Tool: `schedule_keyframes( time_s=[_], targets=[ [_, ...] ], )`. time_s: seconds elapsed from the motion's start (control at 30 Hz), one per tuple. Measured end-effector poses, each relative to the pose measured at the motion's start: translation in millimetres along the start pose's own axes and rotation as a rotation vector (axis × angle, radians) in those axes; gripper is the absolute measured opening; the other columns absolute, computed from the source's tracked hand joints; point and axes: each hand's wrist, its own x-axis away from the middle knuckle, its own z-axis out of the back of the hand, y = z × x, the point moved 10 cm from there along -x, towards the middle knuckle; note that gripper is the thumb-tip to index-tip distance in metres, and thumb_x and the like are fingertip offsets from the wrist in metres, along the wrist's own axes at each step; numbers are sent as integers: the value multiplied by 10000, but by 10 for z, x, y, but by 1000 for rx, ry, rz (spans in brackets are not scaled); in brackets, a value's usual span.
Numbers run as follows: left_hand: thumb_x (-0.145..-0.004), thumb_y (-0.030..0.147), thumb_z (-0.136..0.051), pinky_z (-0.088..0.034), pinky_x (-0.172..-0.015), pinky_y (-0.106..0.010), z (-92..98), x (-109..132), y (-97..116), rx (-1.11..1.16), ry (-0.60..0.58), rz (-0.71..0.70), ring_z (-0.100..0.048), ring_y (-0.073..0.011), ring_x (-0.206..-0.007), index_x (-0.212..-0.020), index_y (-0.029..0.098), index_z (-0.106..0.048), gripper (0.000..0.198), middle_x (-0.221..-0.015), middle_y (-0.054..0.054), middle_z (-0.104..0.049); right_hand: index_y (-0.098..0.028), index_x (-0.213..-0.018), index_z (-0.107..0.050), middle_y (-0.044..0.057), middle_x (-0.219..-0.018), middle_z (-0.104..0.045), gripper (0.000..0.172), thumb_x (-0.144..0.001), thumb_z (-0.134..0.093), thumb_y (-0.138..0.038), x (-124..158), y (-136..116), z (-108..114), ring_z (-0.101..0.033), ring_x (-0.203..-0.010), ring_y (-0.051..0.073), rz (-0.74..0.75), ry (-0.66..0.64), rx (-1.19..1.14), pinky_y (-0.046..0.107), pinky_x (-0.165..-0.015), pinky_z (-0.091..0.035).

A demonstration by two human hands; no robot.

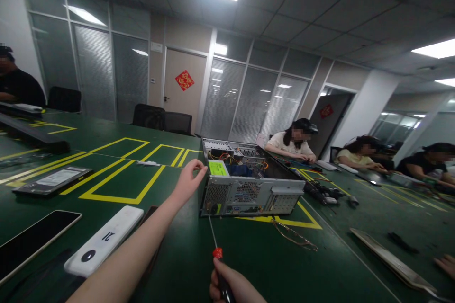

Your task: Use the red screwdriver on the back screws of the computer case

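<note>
An open computer case (265,194) lies on the green table, its back panel facing me. Inside it show cables and a power supply with a bright green label (218,168). My left hand (190,180) is at the case's left edge, thumb and fingers curled together; whatever is between the fingertips is too small to make out. In my right hand (229,284) is a screwdriver (218,253) with a red and black handle. Its thin shaft points up and away, and the tip appears at the lower left corner of the back panel. Whether it touches a screw, I cannot tell.
To the left lie a hard drive (53,181), a white device marked 21 (106,239) and a black-screened phone (39,241). Thin wires (295,236) lie before the case, dark cables (325,193) to its right. A long metal piece (391,258) lies right. Several people sit around.
</note>
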Motion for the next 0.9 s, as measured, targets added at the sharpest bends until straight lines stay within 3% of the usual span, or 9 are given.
schedule_keyframes(
  time_s=[0.1,0.2,0.4,0.9],
  targets=[
    [-892,333,-374,-349,-1014,-374,-233,79,1,-1,-146,-93,-500,-201,-1128,-994,179,-586,280,-1149,-87,-584,-172,-604,-427,-58,-440,-427,414,-806,-469,-531,-12,23,20,-318,-329,22,-38,-6,-36,154,-377,-173],
    [-905,333,-348,-259,-1090,-392,-325,155,-93,39,-193,-63,-400,-200,-1260,-1062,195,-596,324,-1264,-79,-536,-167,-622,-448,-47,-462,-440,397,-845,-416,-494,-17,54,47,-322,-331,24,-63,-6,-96,144,-365,-182],
    [-902,361,-365,-223,-1110,-404,-333,206,-149,149,-140,-3,-363,-198,-1293,-1078,209,-603,332,-1280,-65,-531,-162,-620,-464,-33,-469,-451,411,-873,-367,-471,-19,95,61,-352,-325,32,-125,3,-162,134,-345,-190],
    [-911,328,-346,-229,-1109,-387,-345,226,-143,120,-143,-29,-368,-195,-1288,-1073,200,-590,319,-1265,-70,-532,-156,-640,-478,-35,-483,-451,430,-879,-350,-489,2,68,30,-359,-334,30,-167,-10,-221,127,-336,-214]
  ],
)
